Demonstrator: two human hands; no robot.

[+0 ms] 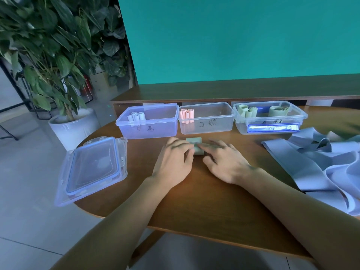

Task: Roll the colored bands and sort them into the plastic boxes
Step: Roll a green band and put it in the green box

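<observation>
Green elastic band (195, 145), partly rolled, is pinched at frame centre on the round wooden table (204, 201) by the left hand (173, 160) and right hand (224, 160). Three clear plastic boxes (206, 121) are lined up just above, holding rolls.

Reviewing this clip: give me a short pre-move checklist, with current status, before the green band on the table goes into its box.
1. Band held: ok. The left hand and right hand both have their fingers on the green band.
2. Roll finished: cannot tell. The fingers cover most of it.
3. Target box open: ok. The right box has no lid and already holds green rolls.
4. Other boxes differ: ok. The middle box holds pink rolls; the left box holds pale rolls.
5. Room in the right box: ok. Open space shows between its rolls.
6. More bands waiting: ok. A loose pile lies at the table's right.
</observation>
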